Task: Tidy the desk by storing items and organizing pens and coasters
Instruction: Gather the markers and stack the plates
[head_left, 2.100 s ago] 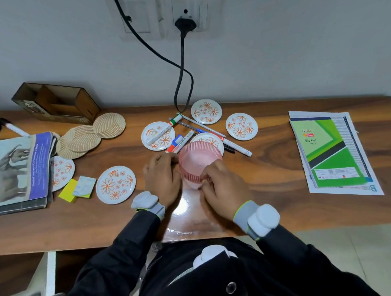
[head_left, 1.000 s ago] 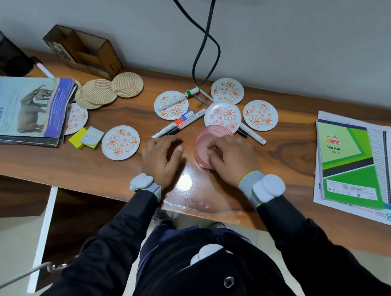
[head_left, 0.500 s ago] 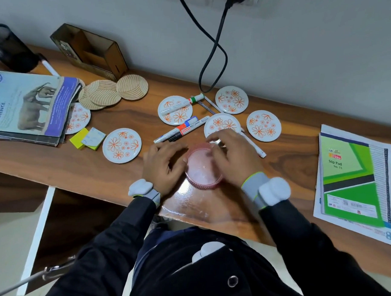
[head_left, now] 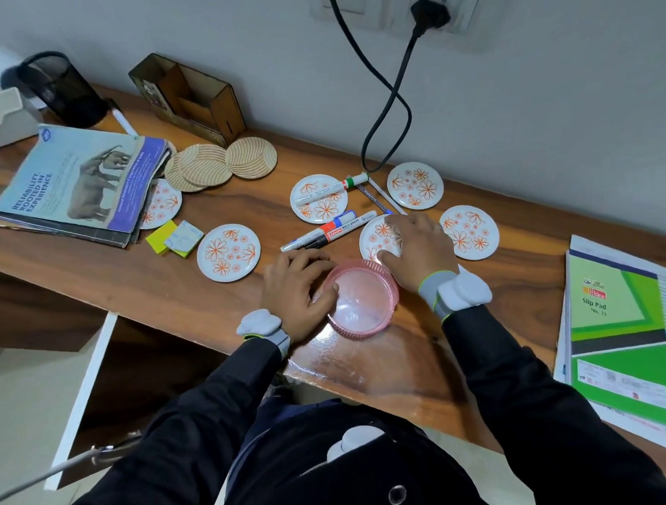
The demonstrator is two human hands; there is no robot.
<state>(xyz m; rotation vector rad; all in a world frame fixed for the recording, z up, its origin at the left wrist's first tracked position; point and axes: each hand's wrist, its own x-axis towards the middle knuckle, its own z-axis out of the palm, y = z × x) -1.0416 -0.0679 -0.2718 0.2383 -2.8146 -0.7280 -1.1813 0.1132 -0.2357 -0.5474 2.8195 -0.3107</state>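
A pink ribbed plastic cup [head_left: 361,299] stands upright on the desk near its front edge. My left hand [head_left: 297,287] rests against the cup's left side, thumb on its rim. My right hand [head_left: 418,251] lies with spread fingers on a white flowered coaster [head_left: 378,237] just behind the cup. Several more flowered coasters [head_left: 228,252] are scattered around, and several ribbed beige coasters [head_left: 222,163] overlap at the back left. Markers [head_left: 327,231] and pens [head_left: 382,197] lie between the coasters; a green-capped marker [head_left: 333,188] rests across one coaster.
A wooden organizer box [head_left: 190,96] and a black mesh pen cup [head_left: 59,88] stand at the back left. A stack of magazines [head_left: 80,185] and sticky notes [head_left: 174,238] lie left. A green slip pad [head_left: 625,340] lies right. A black cable [head_left: 388,95] hangs from the wall socket.
The pink cup, tipped on its side a second ago, now stands upright. My right hand left the cup and moved back onto the flowered coaster; my left hand stays at the cup.
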